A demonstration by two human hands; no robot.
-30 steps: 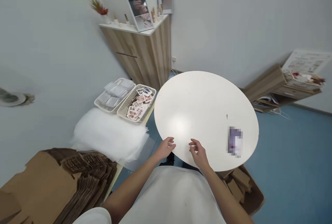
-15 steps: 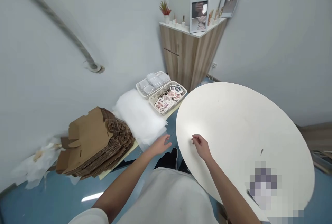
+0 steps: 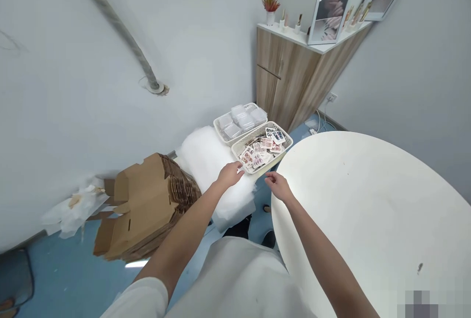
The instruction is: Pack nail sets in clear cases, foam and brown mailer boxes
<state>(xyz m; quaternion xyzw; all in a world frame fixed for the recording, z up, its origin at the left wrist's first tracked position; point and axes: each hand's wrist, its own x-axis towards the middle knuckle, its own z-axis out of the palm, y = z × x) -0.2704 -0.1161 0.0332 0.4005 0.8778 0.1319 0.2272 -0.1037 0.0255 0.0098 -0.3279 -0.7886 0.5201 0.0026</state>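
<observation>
White table (image 3: 360, 185); basket (image 3: 271, 162) of illegible cards (image 3: 265, 146) near left hand (image 3: 230, 175), right hand (image 3: 279, 186); both empty, fingers loosely curled.

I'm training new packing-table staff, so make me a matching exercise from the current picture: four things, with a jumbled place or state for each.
1. left hand
2. basket of printed cards
3. cardboard stack
4. potted plant

A. brown, lying flattened
B. standing on the wood-patterned cabinet
C. side by side with the basket of clear packs
D. over the white sheets

Pairs: 1-D, 2-C, 3-A, 4-B
</observation>
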